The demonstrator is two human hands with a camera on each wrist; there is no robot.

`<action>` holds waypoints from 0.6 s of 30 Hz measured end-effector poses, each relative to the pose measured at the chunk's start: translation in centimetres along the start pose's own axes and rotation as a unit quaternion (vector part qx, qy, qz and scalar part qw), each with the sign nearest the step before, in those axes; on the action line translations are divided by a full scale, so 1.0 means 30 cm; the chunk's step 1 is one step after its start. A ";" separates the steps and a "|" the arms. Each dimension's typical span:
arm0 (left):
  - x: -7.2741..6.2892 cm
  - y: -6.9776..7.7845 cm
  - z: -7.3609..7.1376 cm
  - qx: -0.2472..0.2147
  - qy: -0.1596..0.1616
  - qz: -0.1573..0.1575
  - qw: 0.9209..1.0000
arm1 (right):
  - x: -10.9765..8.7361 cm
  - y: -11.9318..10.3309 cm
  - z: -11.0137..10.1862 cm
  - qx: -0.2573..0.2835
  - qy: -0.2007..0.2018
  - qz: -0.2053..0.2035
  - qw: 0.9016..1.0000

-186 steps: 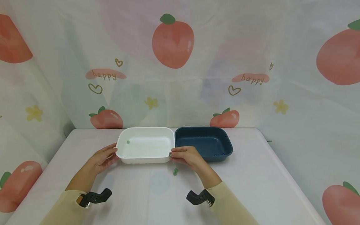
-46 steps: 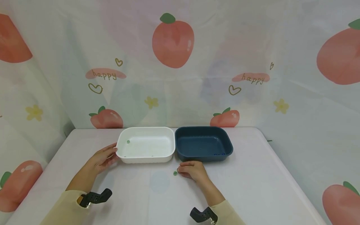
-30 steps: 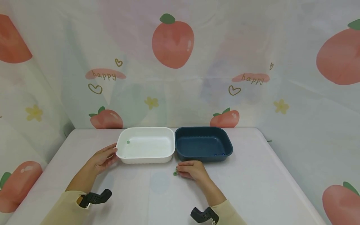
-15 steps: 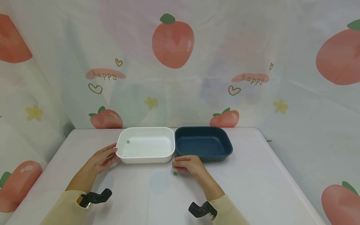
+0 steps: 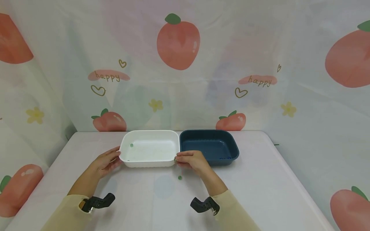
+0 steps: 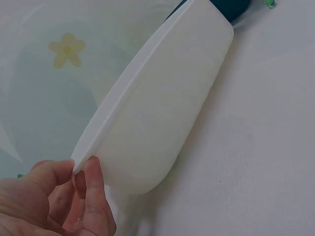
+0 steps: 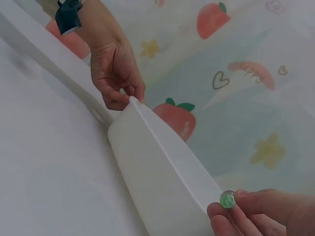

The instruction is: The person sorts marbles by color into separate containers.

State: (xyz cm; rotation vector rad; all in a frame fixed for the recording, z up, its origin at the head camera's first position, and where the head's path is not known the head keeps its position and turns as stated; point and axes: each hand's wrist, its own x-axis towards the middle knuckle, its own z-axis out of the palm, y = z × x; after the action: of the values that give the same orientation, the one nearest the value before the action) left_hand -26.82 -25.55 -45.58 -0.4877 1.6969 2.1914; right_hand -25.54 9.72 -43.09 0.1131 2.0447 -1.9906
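Note:
My left hand (image 5: 106, 163) grips the left end of the white basin (image 5: 149, 163), thumb and fingers pinching its rim (image 6: 81, 160). At the basin's front right corner is my right hand (image 5: 193, 160). Its thumb and fingertips pinch a clear marble with green inside (image 7: 227, 199), right at the rim in the right wrist view. A green marble (image 5: 131, 145) lies inside the white basin, toward the back left. On the table in front of the basins sits another green marble (image 5: 180, 177).
Beside the white basin, on its right, stands a dark blue basin (image 5: 209, 132) with a few blue marbles (image 5: 225, 158) near its front wall. Behind the table (image 5: 138, 199) hangs a printed backdrop (image 5: 185, 96) with peaches.
My right hand has picked a green marble off the table and carried it up and left to the white basin's corner. One marble stays on the table. My left hand has not moved.

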 end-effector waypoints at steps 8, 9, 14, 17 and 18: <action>-0.005 0.002 0.002 -0.011 -0.012 0.003 1.000 | 0.035 -0.033 0.010 0.010 0.004 0.005 1.000; -0.006 0.002 0.002 -0.014 -0.015 0.004 1.000 | 0.038 -0.033 0.012 0.010 0.004 0.005 1.000; -0.005 0.001 0.000 -0.021 -0.017 0.003 1.000 | 0.055 -0.029 0.021 0.009 0.008 0.004 1.000; -0.002 0.000 -0.002 -0.027 -0.017 0.003 0.999 | 0.060 -0.028 0.026 0.005 0.012 -0.001 1.000; -0.001 0.000 -0.003 -0.028 -0.017 0.003 0.999 | 0.057 -0.033 0.028 0.003 0.012 -0.001 1.000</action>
State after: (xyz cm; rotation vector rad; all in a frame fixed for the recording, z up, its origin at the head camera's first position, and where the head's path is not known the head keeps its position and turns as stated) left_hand -26.78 -25.64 -45.59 -0.4581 1.6264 2.2441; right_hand -27.29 8.61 -42.58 0.1359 2.0558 -2.0058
